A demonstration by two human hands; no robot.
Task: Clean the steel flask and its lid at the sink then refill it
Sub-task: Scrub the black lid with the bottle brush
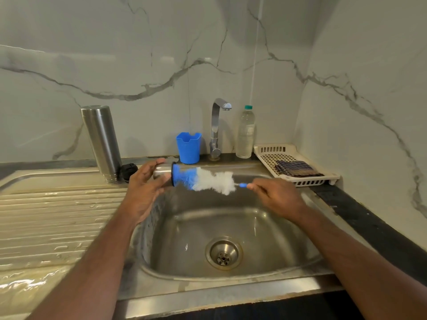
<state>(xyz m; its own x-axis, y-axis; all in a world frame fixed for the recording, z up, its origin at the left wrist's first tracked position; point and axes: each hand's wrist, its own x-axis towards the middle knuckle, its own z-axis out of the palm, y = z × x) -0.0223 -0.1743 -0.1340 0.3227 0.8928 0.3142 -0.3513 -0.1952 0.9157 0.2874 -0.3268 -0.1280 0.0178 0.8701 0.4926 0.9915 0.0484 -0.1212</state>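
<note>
My left hand (144, 190) has its fingers curled round the steel cup lid (161, 173), holding it sideways over the sink (231, 218), near the back rim. My right hand (278, 197) pinches the brush (208, 180) handle, its blue bristles at the lid's mouth. The flask (101, 140) stands upside down on the drainboard left of the sink, a black stopper (129, 170) just beside it. Behind the sink: tap (217, 125), blue cup (188, 147), plastic bottle (245, 132).

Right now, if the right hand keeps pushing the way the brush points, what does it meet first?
The right hand would likely drive the bottle brush into the steel lid cup held by the left hand; depth is unclear.
</note>
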